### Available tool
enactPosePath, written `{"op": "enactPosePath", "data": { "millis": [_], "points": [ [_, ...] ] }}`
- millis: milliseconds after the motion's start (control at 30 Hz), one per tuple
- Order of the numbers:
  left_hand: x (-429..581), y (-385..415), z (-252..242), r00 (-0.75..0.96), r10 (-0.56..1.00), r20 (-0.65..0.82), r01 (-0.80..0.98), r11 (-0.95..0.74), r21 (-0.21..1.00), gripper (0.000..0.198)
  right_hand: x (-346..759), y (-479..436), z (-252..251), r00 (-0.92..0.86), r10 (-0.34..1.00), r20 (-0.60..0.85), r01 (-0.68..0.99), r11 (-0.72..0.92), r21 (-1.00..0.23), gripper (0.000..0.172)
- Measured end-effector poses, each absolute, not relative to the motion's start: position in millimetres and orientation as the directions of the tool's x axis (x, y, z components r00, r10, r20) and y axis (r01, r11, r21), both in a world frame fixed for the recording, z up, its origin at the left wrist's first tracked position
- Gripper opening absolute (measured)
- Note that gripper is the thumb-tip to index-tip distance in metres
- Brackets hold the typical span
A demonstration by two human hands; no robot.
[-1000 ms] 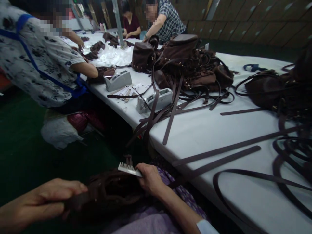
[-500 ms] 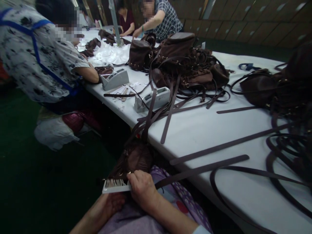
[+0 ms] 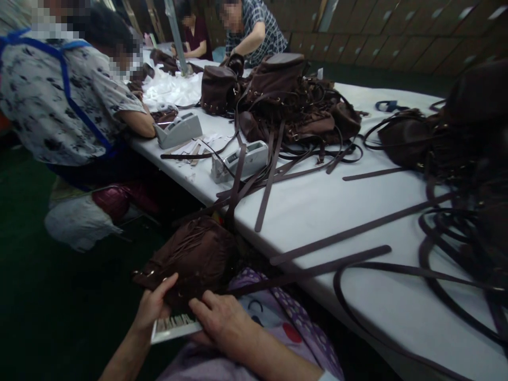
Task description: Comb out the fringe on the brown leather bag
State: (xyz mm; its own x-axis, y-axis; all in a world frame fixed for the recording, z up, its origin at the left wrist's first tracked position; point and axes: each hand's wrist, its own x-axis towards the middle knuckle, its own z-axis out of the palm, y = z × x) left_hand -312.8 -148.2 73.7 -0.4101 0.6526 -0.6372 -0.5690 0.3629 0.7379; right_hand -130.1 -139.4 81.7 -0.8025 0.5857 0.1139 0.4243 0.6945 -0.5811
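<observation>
A dark brown gathered bag [image 3: 194,248] with small metal rings lies across my lap, below the table edge. My left hand [image 3: 153,309] grips its near left edge, thumb on top and the other fingers hidden beneath. My right hand [image 3: 218,315] is closed at the bag's near side, fingers bent over the right end of a white comb-like strip [image 3: 170,332]. Thin pale teeth or strips line that piece, close against the bag; its exact kind is unclear. A long brown strap [image 3: 309,272] runs from near my right hand up onto the table.
The white-covered table [image 3: 309,222] carries a heap of brown bags [image 3: 278,84], loose straps and two grey tape dispensers [image 3: 240,161], [image 3: 180,129]. More dark bags [image 3: 408,137] are piled at right. One person [image 3: 75,100] sits at left; two others work at the far side.
My left hand has come up from below and taken hold of the bag's left edge. The bag has spread leftward, and the white strip with my right hand has shifted left and down.
</observation>
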Motion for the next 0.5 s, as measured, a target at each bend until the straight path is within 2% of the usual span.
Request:
{"op": "enactPosePath", "data": {
  "millis": [33,100,167,200,300,367,433,500],
  "points": [
    [-319.7,-149.8,75.1,-0.467,0.677,-0.568,-0.476,0.349,0.807,0.036,-126.5,-136.1,82.8,-0.748,0.653,0.117,0.432,0.614,-0.661,0.042],
    [-332.1,-153.7,78.2,-0.501,0.718,-0.483,-0.305,0.377,0.875,0.040,-121.3,-128.1,85.0,-0.555,0.828,0.077,0.454,0.379,-0.807,0.030],
    [-338.5,-158.3,81.7,-0.488,0.745,-0.455,-0.189,0.418,0.888,0.043,-120.1,-121.3,87.7,-0.385,0.923,0.021,0.463,0.213,-0.860,0.022],
    [-338.4,-160.7,83.5,-0.466,0.749,-0.471,-0.161,0.451,0.878,0.044,-121.2,-119.8,89.3,-0.357,0.934,0.027,0.483,0.209,-0.850,0.021],
    [-328.4,-167.2,89.0,-0.416,0.725,-0.549,-0.157,0.537,0.829,0.043,-129.6,-125.1,93.5,-0.533,0.838,0.119,0.548,0.449,-0.705,0.026],
    [-319.2,-171.1,92.8,-0.447,0.705,-0.551,-0.151,0.548,0.823,0.040,-137.1,-133.3,94.5,-0.672,0.733,0.109,0.573,0.607,-0.551,0.049],
    [-312.3,-174.7,96.4,-0.506,0.675,-0.537,-0.141,0.549,0.824,0.035,-143.4,-139.7,92.6,-0.732,0.679,0.059,0.596,0.679,-0.429,0.069],
    [-308.2,-177.7,99.7,-0.546,0.636,-0.545,-0.162,0.559,0.814,0.034,-146.8,-140.8,87.5,-0.711,0.704,-0.011,0.659,0.660,-0.359,0.073]
  ]
}}
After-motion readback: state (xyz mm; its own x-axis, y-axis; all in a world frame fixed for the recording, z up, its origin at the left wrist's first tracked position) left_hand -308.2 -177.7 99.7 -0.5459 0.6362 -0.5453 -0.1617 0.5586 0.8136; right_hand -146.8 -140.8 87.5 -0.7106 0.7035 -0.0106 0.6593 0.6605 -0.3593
